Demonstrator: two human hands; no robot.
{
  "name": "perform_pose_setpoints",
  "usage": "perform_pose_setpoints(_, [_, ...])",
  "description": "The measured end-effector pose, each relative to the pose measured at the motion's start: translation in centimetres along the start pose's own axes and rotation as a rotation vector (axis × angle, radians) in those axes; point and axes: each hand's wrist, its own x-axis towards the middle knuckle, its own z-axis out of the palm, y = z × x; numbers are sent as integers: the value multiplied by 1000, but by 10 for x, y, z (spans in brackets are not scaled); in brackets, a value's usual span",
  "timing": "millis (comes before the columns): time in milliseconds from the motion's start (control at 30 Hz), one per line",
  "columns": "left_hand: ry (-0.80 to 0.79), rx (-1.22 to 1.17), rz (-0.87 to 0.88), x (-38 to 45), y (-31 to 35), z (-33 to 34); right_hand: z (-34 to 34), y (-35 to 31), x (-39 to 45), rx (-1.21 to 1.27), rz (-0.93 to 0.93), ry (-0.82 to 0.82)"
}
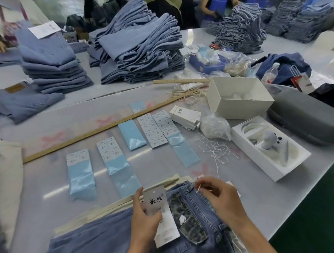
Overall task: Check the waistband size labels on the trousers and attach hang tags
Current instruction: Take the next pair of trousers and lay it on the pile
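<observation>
Blue denim trousers [102, 245] lie at the table's near edge, waistband towards the right, with a patterned waistband patch [186, 220] showing. My left hand [146, 222] holds a white hang tag [158, 206] with black characters above the trousers, thumb on its face. Just right of it, my right hand [218, 195] pinches a thin white string [198, 188] over the waistband. Spare hang tags [185, 116] are stacked further back, and loose strings [215, 151] lie beside them.
Blue sticker sheets [113, 154] lie in rows mid-table, behind them a long wooden ruler [104, 129]. Stacks of folded trousers [139, 50] fill the back. White boxes [238, 97], a grey case [305, 115] and a bag of strings [214, 125] stand right. Other people work at the far edge.
</observation>
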Motion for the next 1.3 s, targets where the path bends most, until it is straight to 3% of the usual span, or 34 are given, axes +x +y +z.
perform_pose_setpoints(300, [-98, -42, 86, -24, 16, -2, 27, -10, -24, -416, -336, 80])
perform_pose_setpoints(600, [-102, -95, 173, -35, 29, -7, 65, -16, -35, -273, -169, 69])
perform_pose_setpoints(833, [-38, -91, 226, -36, 29, 3, 70, -26, -35, -311, -230, 110])
perform_pose_setpoints(1033, [-127, -181, 199, -42, 34, 6, 70, -31, -34, -301, -287, 174])
perform_pose_setpoints(1300, [-156, -192, 206, -50, 39, 10, 68, -33, -36, -380, -282, 122])
